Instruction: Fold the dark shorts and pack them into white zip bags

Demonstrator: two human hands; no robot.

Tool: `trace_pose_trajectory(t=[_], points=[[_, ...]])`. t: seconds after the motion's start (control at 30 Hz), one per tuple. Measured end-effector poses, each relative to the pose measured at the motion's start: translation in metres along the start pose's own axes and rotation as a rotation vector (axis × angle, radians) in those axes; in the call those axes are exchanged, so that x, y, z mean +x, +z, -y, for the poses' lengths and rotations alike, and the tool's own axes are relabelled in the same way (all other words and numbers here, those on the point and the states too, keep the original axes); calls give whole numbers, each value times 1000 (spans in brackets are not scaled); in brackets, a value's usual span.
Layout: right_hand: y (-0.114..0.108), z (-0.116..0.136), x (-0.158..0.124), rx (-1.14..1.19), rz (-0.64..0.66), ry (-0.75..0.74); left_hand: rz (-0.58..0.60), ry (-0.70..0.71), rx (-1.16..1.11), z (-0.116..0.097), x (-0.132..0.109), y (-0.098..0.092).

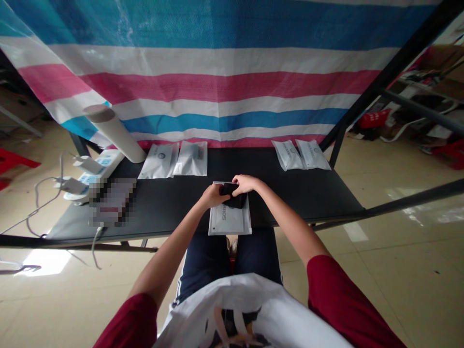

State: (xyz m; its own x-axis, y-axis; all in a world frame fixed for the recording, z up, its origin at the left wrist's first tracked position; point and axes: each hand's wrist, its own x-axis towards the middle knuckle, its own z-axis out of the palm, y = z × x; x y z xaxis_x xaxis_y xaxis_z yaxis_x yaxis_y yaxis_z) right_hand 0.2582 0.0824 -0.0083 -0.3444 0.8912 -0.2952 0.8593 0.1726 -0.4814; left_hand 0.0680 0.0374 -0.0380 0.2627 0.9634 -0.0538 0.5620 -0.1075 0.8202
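Observation:
Both of my hands are on a small black item (235,199), dark and soft-looking, whose kind I cannot make out. Fingers of my left hand (213,195) close on its left side. At its upper right edge, my right hand (245,184) pinches it. Beneath the black item lies a whitish zip pouch (228,223) with dark lettering, flat at the table's front edge. The hands and the item cover the upper part of this pouch.
On the black table (174,203) two filled pouches (159,161) lie at back left, and two more pouches (302,155) at back right. A white cylinder (116,133), a power strip (103,169) with plugs and a blurred phone-like device (115,200) with a cable occupy the left end.

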Motion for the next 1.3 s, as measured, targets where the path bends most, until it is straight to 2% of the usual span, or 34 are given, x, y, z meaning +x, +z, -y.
trace_pose_trajectory(t=[0.1, 0.17, 0.27, 0.33, 0.47, 0.53, 0.67, 0.77, 0.83, 0.9, 1.03, 1.2, 1.3], points=[[-3, -5, -9, 145, 162, -110, 49, 138, 48, -7, -6, -1], [-4, -13, -20, 349, 244, -151, -39, 228, 81, -16, -13, 2], [-3, -31, -37, 691, 179, -130, -297, 198, 101, -33, -30, 16], [2, -45, -50, 845, 73, -53, -354, 140, 119, -43, -41, 28], [22, -63, -72, 1061, -248, 170, -155, 58, 276, -52, -57, 55], [34, -63, -82, 1212, -331, 239, -88, 31, 400, -52, -61, 63], [51, -53, -101, 1522, -288, 283, -60, 37, 564, -49, -62, 69], [56, -43, -110, 1660, -234, 261, -10, 78, 553, -45, -61, 65], [58, -38, -113, 1696, -210, 264, -34, 116, 460, -42, -59, 61], [59, -35, -113, 1670, -202, 282, -112, 150, 314, -39, -57, 57], [57, -34, -111, 1472, -170, 288, -263, 203, 84, -34, -52, 50], [45, -32, -106, 1207, -80, 268, -344, 233, 29, -36, -51, 44], [43, -27, -99, 1138, -57, 232, -296, 261, 67, -41, -54, 45]])
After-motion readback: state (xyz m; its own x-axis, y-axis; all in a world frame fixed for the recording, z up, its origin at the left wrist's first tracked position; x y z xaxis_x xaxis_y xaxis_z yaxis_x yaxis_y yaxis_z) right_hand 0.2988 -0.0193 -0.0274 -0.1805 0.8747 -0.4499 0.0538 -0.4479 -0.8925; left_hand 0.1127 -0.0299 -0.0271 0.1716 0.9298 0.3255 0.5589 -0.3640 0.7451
